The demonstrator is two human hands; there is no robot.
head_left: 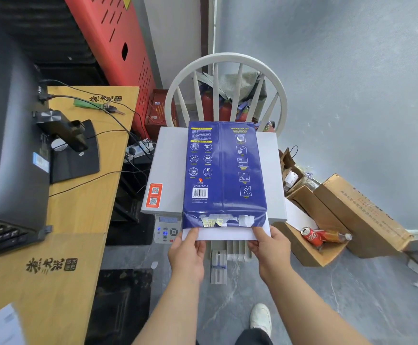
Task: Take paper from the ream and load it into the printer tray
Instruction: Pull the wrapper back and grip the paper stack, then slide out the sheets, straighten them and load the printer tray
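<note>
A blue-wrapped paper ream [224,170] lies on top of the grey printer [165,170], its torn end facing me. White paper [225,234] sticks out of that open end. My left hand [188,250] pinches the paper's left corner and my right hand [269,247] pinches its right corner. Below the ream the printer's control panel [167,229] shows at the left, and a grey tray extension [219,266] juts out toward me beneath my hands.
A white spindle-back chair [228,90] stands behind the printer. A wooden desk [78,220] with a black monitor [11,135] and cables is at the left. Cardboard boxes [339,215] with a can and a bottle sit on the floor at the right.
</note>
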